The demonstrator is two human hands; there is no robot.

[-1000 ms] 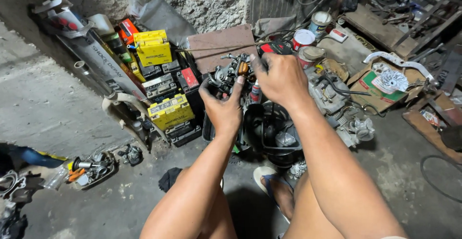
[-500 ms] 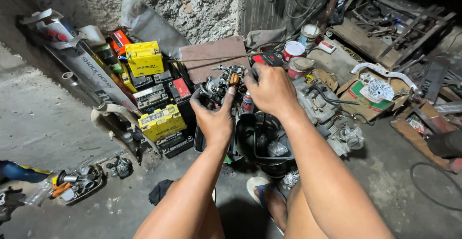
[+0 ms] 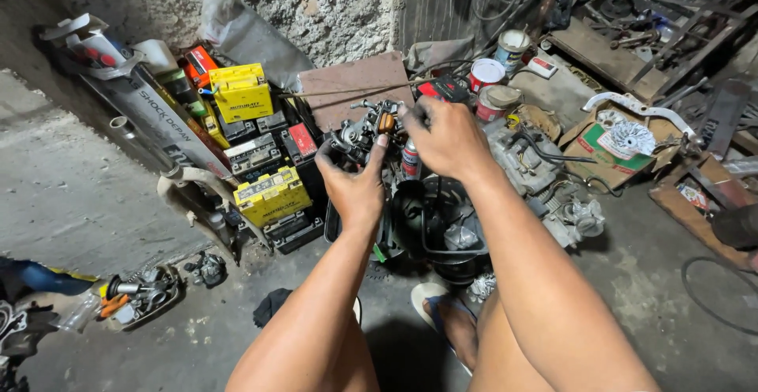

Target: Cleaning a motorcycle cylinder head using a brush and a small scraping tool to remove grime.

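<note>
Both arms unmoved, left hand [image 3: 355, 187] cupping carburetor [image 3: 368, 130] from below, right hand [image 3: 446, 135] gripping its top

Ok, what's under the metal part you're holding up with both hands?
Below the metal part, held by the left hand and right hand, sits a black bucket with dark parts inside. A small spray can stands behind. Both hands and forearms cover the rest.

The hands [image 3: 403, 155] cover much of the small metal part [image 3: 367, 130]; its underside is hidden.
</note>
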